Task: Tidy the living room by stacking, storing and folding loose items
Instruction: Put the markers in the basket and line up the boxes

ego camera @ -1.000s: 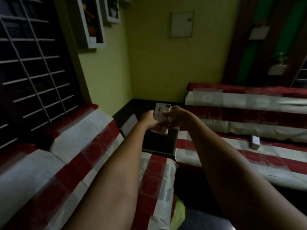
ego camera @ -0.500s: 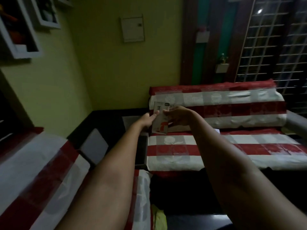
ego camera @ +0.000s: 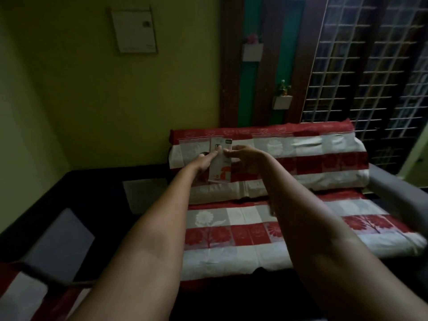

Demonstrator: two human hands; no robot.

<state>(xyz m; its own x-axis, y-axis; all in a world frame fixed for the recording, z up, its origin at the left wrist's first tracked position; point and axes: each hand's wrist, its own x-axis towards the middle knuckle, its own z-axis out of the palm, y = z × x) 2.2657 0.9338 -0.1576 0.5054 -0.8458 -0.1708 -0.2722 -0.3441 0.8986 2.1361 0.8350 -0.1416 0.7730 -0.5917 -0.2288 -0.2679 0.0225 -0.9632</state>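
Head view: both hands, the left hand (ego camera: 205, 162) and right hand (ego camera: 243, 158), hold a small white box (ego camera: 220, 162) upright at arm's length, above the sofa (ego camera: 301, 158).

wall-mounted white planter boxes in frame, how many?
2. One white planter box with pink flowers sits high on the dark panel; a second planter box with a green plant sits lower right, beside the window grille. Others may lie outside the frame.

My hands (ego camera: 205, 162) hold a smooth, slightly glossy cardboard box (ego camera: 220, 162) before a sofa (ego camera: 289, 230) draped in matt, printed woven cloth.
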